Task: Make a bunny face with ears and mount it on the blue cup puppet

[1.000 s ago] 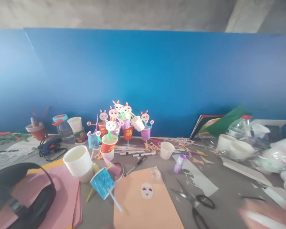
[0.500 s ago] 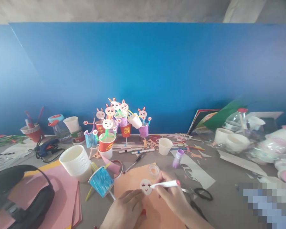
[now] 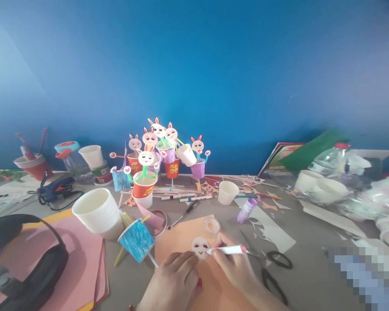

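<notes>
R hand [image 3: 235,268] w/ marker [image 3: 231,249], bunny [image 3: 146,158] in red cup [image 3: 145,189]

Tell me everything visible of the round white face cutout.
The face cutout looks like paper: white, round, earless, with two dark eyes, pinkish marks above them and a small reddish V-shaped mouth. It lies face up on the orange sheet. Fingers of the left hand rest at its lower-left edge; the marker in the right hand has its tip at the right.

The person's left hand [image 3: 170,283] lies back upward, fingers [image 3: 182,260] close together; the right hand [image 3: 231,264] curls in a writing pinch, its forearm [image 3: 261,298] slanting in from the right.
</notes>
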The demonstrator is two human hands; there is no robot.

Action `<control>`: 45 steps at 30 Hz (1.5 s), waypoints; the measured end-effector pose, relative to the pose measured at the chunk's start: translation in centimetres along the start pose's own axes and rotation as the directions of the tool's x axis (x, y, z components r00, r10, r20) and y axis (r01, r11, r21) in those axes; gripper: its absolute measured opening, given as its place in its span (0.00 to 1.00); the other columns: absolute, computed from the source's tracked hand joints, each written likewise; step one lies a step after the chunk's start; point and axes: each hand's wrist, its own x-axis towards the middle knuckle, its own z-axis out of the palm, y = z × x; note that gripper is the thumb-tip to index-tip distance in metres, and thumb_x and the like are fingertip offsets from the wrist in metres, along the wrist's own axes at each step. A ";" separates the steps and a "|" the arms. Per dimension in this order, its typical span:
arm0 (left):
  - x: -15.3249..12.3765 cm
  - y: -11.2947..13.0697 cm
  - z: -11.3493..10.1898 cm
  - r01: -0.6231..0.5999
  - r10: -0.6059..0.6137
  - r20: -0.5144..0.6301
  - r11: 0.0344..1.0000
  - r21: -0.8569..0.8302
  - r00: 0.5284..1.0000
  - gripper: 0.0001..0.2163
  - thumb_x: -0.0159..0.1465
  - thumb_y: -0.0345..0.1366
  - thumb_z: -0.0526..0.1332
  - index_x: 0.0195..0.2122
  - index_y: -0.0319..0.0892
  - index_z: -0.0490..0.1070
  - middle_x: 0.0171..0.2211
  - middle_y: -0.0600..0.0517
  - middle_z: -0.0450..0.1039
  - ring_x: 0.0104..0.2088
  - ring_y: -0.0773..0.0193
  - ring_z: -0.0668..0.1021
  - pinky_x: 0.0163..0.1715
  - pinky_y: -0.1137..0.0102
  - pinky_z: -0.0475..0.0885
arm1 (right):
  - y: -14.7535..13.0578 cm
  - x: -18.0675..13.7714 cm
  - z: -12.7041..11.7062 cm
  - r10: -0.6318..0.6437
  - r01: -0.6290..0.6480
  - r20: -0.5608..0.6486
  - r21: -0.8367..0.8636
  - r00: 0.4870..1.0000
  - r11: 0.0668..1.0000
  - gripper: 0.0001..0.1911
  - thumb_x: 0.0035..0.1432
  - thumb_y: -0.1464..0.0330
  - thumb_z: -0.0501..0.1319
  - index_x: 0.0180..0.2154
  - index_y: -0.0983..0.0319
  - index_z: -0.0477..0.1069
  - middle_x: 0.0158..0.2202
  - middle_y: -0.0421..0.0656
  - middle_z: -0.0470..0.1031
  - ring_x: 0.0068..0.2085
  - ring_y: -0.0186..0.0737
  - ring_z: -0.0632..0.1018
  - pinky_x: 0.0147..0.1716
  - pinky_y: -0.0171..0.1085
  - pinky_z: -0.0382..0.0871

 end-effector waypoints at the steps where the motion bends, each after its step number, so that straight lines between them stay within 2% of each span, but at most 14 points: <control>1: 0.0 0.0 0.0 0.003 -0.003 -0.004 1.000 0.000 1.000 0.03 0.62 0.29 0.61 0.31 0.41 0.70 0.43 0.50 0.79 0.43 0.58 0.80 0.42 0.66 0.77 | 0.1 0.0 0.0 0.000 0.000 0.005 0.003 1.000 1.000 0.10 0.55 0.74 0.54 0.24 0.57 0.57 0.20 0.32 0.55 0.22 0.33 0.58 0.22 0.33 0.52; 7: -0.4 -0.2 1.6 0.005 -0.007 -0.099 1.000 -0.022 0.995 0.05 0.62 0.30 0.58 0.30 0.42 0.71 0.41 0.50 0.80 0.40 0.58 0.81 0.38 0.65 0.78 | -0.2 0.0 0.0 0.019 -0.019 0.018 -0.015 1.000 1.000 0.10 0.55 0.73 0.54 0.24 0.57 0.57 0.20 0.32 0.56 0.22 0.33 0.60 0.23 0.33 0.53; 12: -0.9 -0.5 2.6 0.026 -0.033 -0.093 0.997 -0.074 0.995 0.06 0.61 0.27 0.56 0.33 0.43 0.71 0.42 0.50 0.79 0.41 0.57 0.80 0.39 0.63 0.78 | -0.3 0.1 0.0 -0.010 0.011 0.013 -0.055 1.000 0.998 0.09 0.55 0.74 0.54 0.25 0.57 0.57 0.21 0.32 0.57 0.23 0.33 0.61 0.24 0.32 0.55; 20: -1.0 -0.5 2.5 0.027 -0.039 -0.123 0.995 -0.097 0.992 0.07 0.60 0.27 0.55 0.33 0.43 0.70 0.42 0.50 0.80 0.41 0.56 0.80 0.40 0.62 0.79 | -0.5 -0.1 0.0 0.022 -0.022 -0.016 -0.006 1.000 1.000 0.10 0.55 0.73 0.53 0.24 0.57 0.55 0.20 0.31 0.53 0.21 0.33 0.57 0.21 0.33 0.51; 25: -1.0 -0.6 2.4 0.011 -0.016 -0.095 0.998 -0.056 0.995 0.05 0.61 0.28 0.56 0.33 0.43 0.70 0.42 0.49 0.79 0.42 0.57 0.80 0.41 0.64 0.79 | -0.4 0.1 0.0 0.000 -0.001 -0.015 -0.040 1.000 0.999 0.11 0.53 0.73 0.53 0.23 0.56 0.53 0.19 0.31 0.51 0.21 0.33 0.55 0.21 0.33 0.48; 31: -0.8 -0.5 2.2 0.021 -0.027 -0.105 0.998 -0.066 0.994 0.06 0.60 0.28 0.55 0.31 0.43 0.70 0.41 0.50 0.80 0.41 0.59 0.81 0.41 0.65 0.79 | 0.0 -0.1 0.1 0.001 -0.001 0.000 -0.080 1.000 0.997 0.08 0.54 0.72 0.53 0.25 0.57 0.56 0.20 0.32 0.56 0.23 0.34 0.60 0.23 0.33 0.53; 34: -0.4 -0.4 1.6 0.009 -0.016 -0.137 0.999 -0.052 0.990 0.06 0.60 0.28 0.56 0.31 0.43 0.71 0.40 0.51 0.81 0.39 0.58 0.82 0.39 0.65 0.80 | 0.2 -0.2 0.1 0.025 -0.026 -0.044 -0.022 0.999 0.999 0.09 0.54 0.72 0.53 0.24 0.57 0.55 0.19 0.31 0.53 0.21 0.33 0.58 0.21 0.33 0.51; 37: -0.1 -0.3 0.8 0.012 -0.017 -0.092 0.999 -0.052 0.996 0.06 0.60 0.27 0.57 0.33 0.42 0.72 0.40 0.51 0.81 0.40 0.58 0.82 0.39 0.65 0.80 | 0.2 -0.3 0.0 0.058 -0.055 -0.064 0.041 0.996 0.998 0.10 0.56 0.70 0.53 0.24 0.57 0.55 0.19 0.30 0.52 0.20 0.32 0.56 0.20 0.33 0.50; 40: 0.0 -0.2 0.3 0.019 -0.022 -0.054 0.998 -0.055 0.998 0.04 0.60 0.28 0.59 0.33 0.42 0.72 0.42 0.51 0.81 0.42 0.57 0.81 0.41 0.64 0.79 | -0.4 -0.2 -0.2 0.047 -0.044 -0.042 0.058 0.998 0.997 0.10 0.58 0.68 0.55 0.25 0.57 0.57 0.19 0.31 0.54 0.21 0.33 0.58 0.21 0.33 0.52; 45: -0.1 -0.1 0.7 -0.007 0.005 -0.102 1.000 -0.018 0.995 0.03 0.60 0.29 0.61 0.29 0.42 0.70 0.39 0.52 0.81 0.40 0.58 0.81 0.43 0.65 0.78 | -1.8 0.0 -0.3 0.032 -0.044 0.083 0.151 0.996 0.988 0.08 0.61 0.66 0.54 0.29 0.58 0.61 0.23 0.35 0.65 0.24 0.36 0.68 0.24 0.33 0.60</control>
